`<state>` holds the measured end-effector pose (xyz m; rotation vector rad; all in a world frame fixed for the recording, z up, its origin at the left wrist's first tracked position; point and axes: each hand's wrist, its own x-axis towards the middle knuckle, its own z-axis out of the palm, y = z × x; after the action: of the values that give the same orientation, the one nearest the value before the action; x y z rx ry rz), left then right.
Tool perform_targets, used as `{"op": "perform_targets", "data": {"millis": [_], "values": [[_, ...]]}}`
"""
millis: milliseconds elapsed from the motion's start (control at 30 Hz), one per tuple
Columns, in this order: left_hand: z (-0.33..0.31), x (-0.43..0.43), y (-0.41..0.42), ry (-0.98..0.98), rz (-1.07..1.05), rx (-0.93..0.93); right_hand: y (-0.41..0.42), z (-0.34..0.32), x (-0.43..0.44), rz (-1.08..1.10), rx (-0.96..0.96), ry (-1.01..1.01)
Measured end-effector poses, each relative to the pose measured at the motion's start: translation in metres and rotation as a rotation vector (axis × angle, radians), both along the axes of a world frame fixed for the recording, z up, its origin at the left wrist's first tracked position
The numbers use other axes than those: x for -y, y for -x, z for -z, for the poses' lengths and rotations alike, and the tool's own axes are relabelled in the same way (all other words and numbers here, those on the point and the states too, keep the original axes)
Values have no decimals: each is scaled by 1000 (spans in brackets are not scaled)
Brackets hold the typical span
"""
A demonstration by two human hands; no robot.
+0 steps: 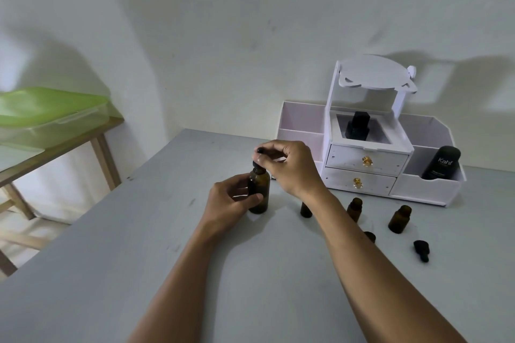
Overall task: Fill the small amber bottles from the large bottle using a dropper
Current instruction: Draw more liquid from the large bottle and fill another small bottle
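From the head view, the large amber bottle [259, 193] stands upright on the grey table [111, 259], a little left of centre. The left hand [232, 199] grips its body, fingers and thumb curled round it. The right hand [289, 166] is above it, thumb and forefinger pinching the black bulb of the dropper [260, 151], whose collar sits at the bottle's neck; the other fingers are loosely curled. To the right stand three small amber bottles [400, 219], uncapped and apart from one another, with a fourth partly hidden behind the right forearm. A loose black dropper cap [420, 250] lies on its side near them. Behind, against the wall, is a white drawer organiser [367, 166] with a black Kahf bottle [441, 163] leaning in its right compartment. At far left a green-lidded container [50, 111] rests on a wooden side table [97, 145]
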<state>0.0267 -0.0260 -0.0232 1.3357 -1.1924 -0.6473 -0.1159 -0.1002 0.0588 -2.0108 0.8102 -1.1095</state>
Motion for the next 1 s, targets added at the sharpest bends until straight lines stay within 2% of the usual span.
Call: {"op": "perform_targets", "data": {"millis": [1000], "values": [[0, -2, -1, 5, -3, 6, -4, 0, -2, 70, -26, -13]]}}
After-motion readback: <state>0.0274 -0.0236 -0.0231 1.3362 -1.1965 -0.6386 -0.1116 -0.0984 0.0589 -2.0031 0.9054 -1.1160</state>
